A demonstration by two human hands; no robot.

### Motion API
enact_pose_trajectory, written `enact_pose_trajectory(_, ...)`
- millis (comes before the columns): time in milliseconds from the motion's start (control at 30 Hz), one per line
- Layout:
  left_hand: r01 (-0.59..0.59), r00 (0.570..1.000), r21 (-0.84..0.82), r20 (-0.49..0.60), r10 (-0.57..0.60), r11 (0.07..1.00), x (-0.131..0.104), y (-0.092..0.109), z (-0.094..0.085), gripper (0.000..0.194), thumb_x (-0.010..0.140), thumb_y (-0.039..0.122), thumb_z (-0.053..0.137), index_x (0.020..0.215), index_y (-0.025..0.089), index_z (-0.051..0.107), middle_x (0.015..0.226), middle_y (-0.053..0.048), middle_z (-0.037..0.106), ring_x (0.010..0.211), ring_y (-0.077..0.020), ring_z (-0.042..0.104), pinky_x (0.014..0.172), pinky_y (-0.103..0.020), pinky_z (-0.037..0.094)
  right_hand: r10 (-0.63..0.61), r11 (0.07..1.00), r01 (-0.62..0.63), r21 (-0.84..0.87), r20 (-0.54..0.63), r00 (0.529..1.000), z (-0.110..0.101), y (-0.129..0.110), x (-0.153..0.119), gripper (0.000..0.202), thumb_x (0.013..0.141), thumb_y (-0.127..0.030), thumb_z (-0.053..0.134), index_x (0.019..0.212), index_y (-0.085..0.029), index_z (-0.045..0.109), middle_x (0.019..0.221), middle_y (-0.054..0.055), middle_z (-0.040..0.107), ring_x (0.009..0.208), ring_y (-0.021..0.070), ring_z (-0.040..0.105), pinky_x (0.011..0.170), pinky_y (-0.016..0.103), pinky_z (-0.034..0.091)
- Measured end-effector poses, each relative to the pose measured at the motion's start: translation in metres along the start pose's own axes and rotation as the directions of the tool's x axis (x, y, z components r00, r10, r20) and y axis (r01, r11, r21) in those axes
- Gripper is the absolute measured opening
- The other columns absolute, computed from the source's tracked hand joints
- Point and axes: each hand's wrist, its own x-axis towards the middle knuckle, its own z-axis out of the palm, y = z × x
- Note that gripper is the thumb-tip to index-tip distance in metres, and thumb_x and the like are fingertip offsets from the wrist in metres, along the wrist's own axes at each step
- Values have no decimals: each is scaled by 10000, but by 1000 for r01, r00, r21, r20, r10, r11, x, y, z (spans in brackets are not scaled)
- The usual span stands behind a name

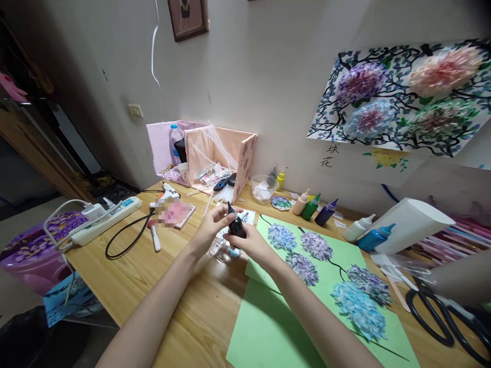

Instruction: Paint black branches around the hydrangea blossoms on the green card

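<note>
The left hand (219, 221) and right hand (245, 237) both grip one small black bottle (238, 228), held up just left of the far left corner of the green paper (264, 322). The left hand's fingers are pinched together about the bottle's pointed tip; the right hand is curled round its body, thumb across the side. Clear plastic containers (223, 258) sit left of the green paper, under the hands. On the green paper are puffy flowers in purple and blue, the bluest flower (358, 309) toward its right edge, with dark stem lines. Just beyond the green paper's far edge stand a pink bottle (301, 203), a green bottle (310, 207) and a purple bottle (326, 212); off its far right corner are a white bottle (357, 229) and a blue bottle (376, 237). Black-handled scissors (433, 295) lie right of the green paper, and a power strip (107, 221) well to its left.
</note>
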Motion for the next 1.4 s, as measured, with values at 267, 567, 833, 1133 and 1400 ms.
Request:
enact_pose_trajectory(267,36,999,1,-17,-36,999,2,-3,1,340,701,398,701,939,158,672,982,-62,663,931,-200,584,839,-287,407,69,997,-71,-23,-98,993,4,5,2,212,658,-324,624,620,-167,487,503,-49,465,479,90,416,497,240,299)
enact_pose_trajectory(567,114,981,-112,171,-94,987,-2,2,-1,401,806,442,577,1093,170,648,1047,-85,658,934,-203,574,781,-262,385,70,991,-77,107,71,995,3,1,-2,283,697,-315,618,514,-164,465,438,-35,487,446,79,433,494,230,304)
enact_pose_trajectory(833,30,993,-111,120,-16,993,0,-1,-2,456,741,498,628,1044,156,636,1130,-114,616,1062,-254,533,897,-330,379,91,996,-92,23,12,996,0,-2,-2,293,696,-342,624,525,-170,459,437,-40,479,437,79,417,489,235,312)
enact_pose_trajectory(1133,37,999,-66,-23,-39,997,2,-5,-6,256,655,324,742,749,150,580,962,-44,619,956,-190,552,831,-294,408,157,987,-157,-7,-47,986,5,-4,-3,247,666,-275,607,512,-177,441,426,-50,454,424,78,415,467,230,311)
enact_pose_trajectory(1400,47,997,-132,73,-38,990,0,0,-8,318,704,375,698,932,157,659,1004,-78,640,956,-205,556,844,-295,396,100,995,-101,26,25,995,2,-6,-5,237,685,-284,606,535,-175,458,426,-47,463,423,79,418,469,229,311)
